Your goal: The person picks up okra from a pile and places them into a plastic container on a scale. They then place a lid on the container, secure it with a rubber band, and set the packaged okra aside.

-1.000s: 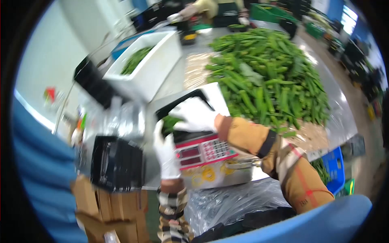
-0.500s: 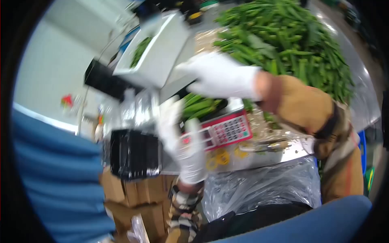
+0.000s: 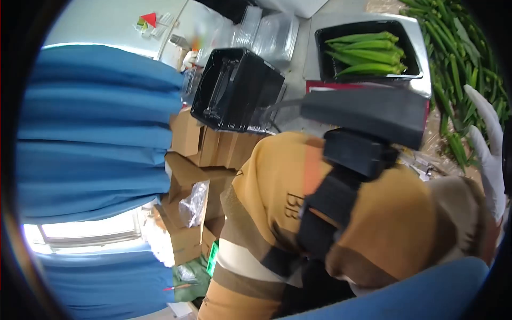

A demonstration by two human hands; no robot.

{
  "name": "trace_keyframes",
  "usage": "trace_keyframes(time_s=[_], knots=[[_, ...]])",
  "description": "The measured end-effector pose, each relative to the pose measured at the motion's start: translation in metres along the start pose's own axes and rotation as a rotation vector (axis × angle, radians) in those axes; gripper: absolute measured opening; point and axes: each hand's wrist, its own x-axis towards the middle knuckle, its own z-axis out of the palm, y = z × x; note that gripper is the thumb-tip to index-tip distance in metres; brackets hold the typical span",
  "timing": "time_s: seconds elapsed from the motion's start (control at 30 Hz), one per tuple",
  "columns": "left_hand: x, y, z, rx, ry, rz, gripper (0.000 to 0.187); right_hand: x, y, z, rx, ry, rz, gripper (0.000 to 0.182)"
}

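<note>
My right hand (image 3: 489, 146), in a white glove, is at the far right edge beside the heap of green okra (image 3: 453, 58). Its thumb and finger are spread apart, with nothing seen between them. My left arm, in a brown patterned sleeve (image 3: 272, 176), is bent across the foreground. Of my left hand (image 3: 362, 289) only a sliver of white glove shows low in view; its fingers are hidden. A black tray (image 3: 326, 58) holding several okra pods (image 3: 368, 53) rests on the metal plate of the scale (image 3: 424, 64). A dark box (image 3: 368, 112) partly covers the red scale front.
Stacked black trays (image 3: 240, 90) stand left of the scale, with clear plastic containers (image 3: 274, 37) behind them. Open cardboard boxes (image 3: 186, 136) sit below. A blue curtain (image 3: 96, 128) hangs at the left, and a green cloth (image 3: 192, 280) lies at lower left.
The view has swung, bringing the curtain and boxes further in. My hands have moved away from the okra tray, which now shows uncovered. My left arm is bent across the foreground.
</note>
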Motion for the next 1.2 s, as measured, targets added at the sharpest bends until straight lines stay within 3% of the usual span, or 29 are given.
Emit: trace_keyframes(time_s=[0.03,0.07,0.1,0.17,0.23,0.5,0.57,0.63,0.67,0.73,0.8,0.9,1.0,1.13,1.2], knots=[[-0.005,0.002,-0.001,-0.012,-0.009,-0.01,0.03,-0.003,0.005,0.003,0.016,0.006,0.042,0.054],[-0.01,0.003,-0.001,-0.029,-0.01,-0.04,0.03,-0.011,0.009,0.003,0.246,0.013,0.026,0.047],[-0.01,0.002,-0.002,-0.042,-0.013,-0.031,0.029,-0.019,0.0,0.009,0.376,0.024,0.184,0.049],[-0.009,0.0,-0.005,-0.064,-0.017,-0.037,0.029,-0.028,0.007,0.006,0.316,0.006,0.248,0.056],[-0.01,0.0,-0.005,-0.087,-0.028,-0.033,0.029,-0.032,0.01,-0.003,0.069,-0.077,0.193,0.059],[-0.003,-0.009,-0.002,-0.236,-0.083,-0.054,0.029,-0.045,0.016,0.0,0.096,0.109,0.105,0.046],[0.006,-0.019,0.008,-0.354,-0.129,-0.094,0.029,-0.055,0.0,0.007,0.302,0.28,0.299,0.049],[0.018,-0.03,0.025,-0.493,-0.22,-0.105,0.029,-0.07,0.015,-0.003,0.255,0.333,0.33,0.048],[0.017,-0.038,0.04,-0.61,-0.299,-0.152,0.029,-0.076,0.042,-0.024,0.034,0.227,0.287,0.047],[-0.004,-0.058,0.059,-0.794,-0.463,-0.229,0.028,-0.101,0.08,-0.038,0.061,0.434,0.434,0.033],[-0.033,-0.066,0.081,-1.044,-0.456,-0.493,0.032,-0.132,0.127,-0.053,0.145,0.691,0.509,0.023],[-0.062,-0.069,0.097,-1.28,-0.314,-0.792,0.034,-0.172,0.159,-0.076,0.128,0.742,0.759,0.017],[-0.079,-0.065,0.112,-1.279,-0.207,-1.037,0.036,-0.181,0.165,-0.077,0.023,0.82,0.772,0.023],[-0.092,-0.059,0.124,-1.275,-0.133,-1.132,0.038,-0.18,0.193,-0.064,-0.235,0.811,0.732,0.021],[-0.093,-0.056,0.128,-1.269,-0.137,-1.153,0.039,-0.168,0.198,-0.056,-0.19,0.835,0.71,0.018]])
